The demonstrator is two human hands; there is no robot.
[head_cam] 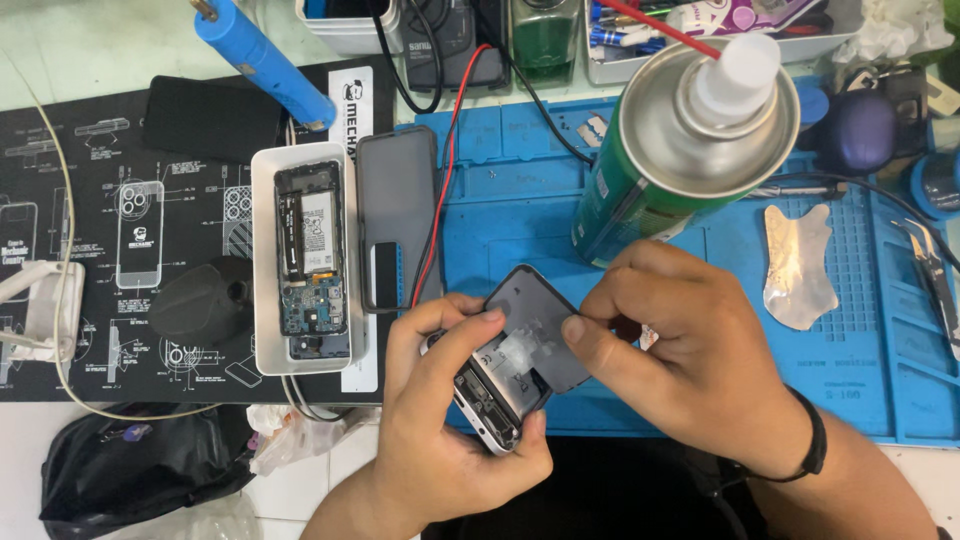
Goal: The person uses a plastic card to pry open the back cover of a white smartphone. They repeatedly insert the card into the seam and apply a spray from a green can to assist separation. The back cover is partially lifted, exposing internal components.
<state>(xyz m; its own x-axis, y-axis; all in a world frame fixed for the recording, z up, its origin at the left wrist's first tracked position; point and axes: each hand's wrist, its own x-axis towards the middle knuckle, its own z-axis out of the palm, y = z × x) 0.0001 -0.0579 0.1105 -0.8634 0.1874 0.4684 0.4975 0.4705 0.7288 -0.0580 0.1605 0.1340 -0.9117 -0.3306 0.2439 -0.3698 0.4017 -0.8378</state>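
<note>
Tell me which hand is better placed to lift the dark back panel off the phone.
Right, probably. The right hand already pinches the dark back panel at its raised edge, while the left hand cradles the phone body underneath.

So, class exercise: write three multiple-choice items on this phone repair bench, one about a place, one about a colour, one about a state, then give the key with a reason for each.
1. Where does the opened phone with its battery showing lie?
A. in the white tray
B. on the blue mat
C. under the spray can

2. What colour is the can's cap?
A. red
B. white
C. black

3. How is the back cover of the held phone?
A. fully seated
B. lying on the mat
C. partly lifted, between left hand and right hand

Key: 1 A, the tray's rim surrounds it. 2 B, the cap is plainly white. 3 C, one edge stands off the body.
</note>
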